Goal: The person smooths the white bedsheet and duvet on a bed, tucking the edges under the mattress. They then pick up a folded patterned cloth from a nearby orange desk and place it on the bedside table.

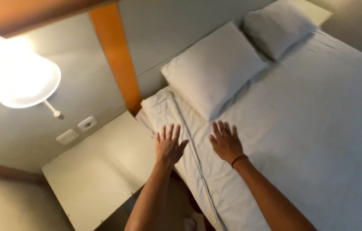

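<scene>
A bed with a white sheet (pixel 318 128) fills the right of the head view. My left hand (pixel 169 145) lies flat, fingers spread, on the wrinkled sheet at the bed's near edge. My right hand (pixel 226 143) rests palm down beside it, a dark band on its wrist. Both hands press the sheet and hold nothing. Just beyond them lies a white pillow (pixel 213 70), with a second white pillow (pixel 277 28) further along the head of the bed.
A white bedside table (pixel 95 175) stands to the left of the bed. A lit wall lamp (pixel 16 75) hangs above it, with a wall socket (pixel 87 124) and switch (pixel 67 137) below. An orange wooden strip (pixel 119 55) runs up the wall.
</scene>
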